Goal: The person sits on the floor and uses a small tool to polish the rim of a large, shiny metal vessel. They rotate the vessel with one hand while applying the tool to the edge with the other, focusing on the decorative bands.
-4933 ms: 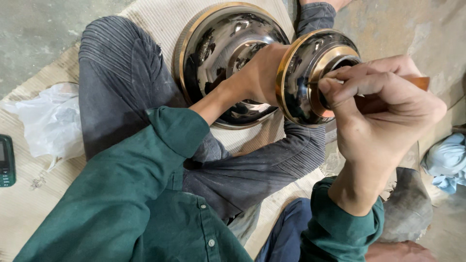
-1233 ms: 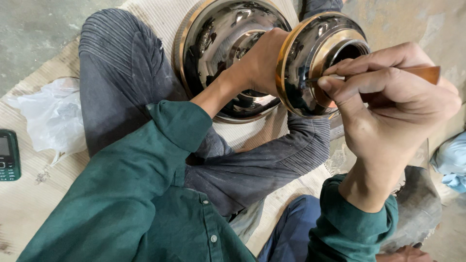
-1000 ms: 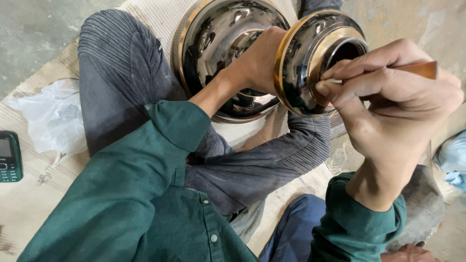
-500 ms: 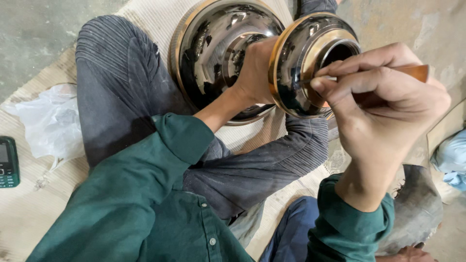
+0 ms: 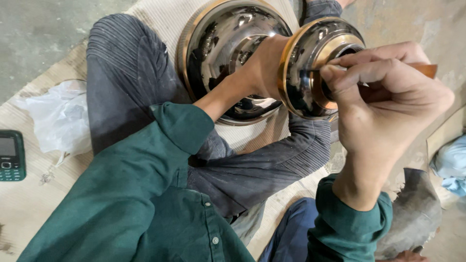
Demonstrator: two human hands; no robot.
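Note:
My left hand (image 5: 262, 68) grips the neck of a shiny metal vessel (image 5: 228, 53) with a wide dark chrome body and brass-coloured rims, held sideways over my lap. Its smaller flared end (image 5: 306, 68) faces my right hand (image 5: 383, 106). That hand is closed on a wooden-handled tool (image 5: 424, 69), whose tip touches the brass ring at the mouth. The tip itself is hidden behind my fingers.
I sit cross-legged in grey trousers (image 5: 126, 82) on a woven mat (image 5: 29, 204). A crumpled white plastic bag (image 5: 58, 116) and a green phone (image 5: 10, 155) lie at the left. Light blue cloth (image 5: 449, 167) lies at the right edge, and a grey object (image 5: 415, 213) sits lower right.
The vessel and both hands have shifted only slightly; my right hand keeps the tool pressed at the vessel's mouth, moving a little around the brass ring.

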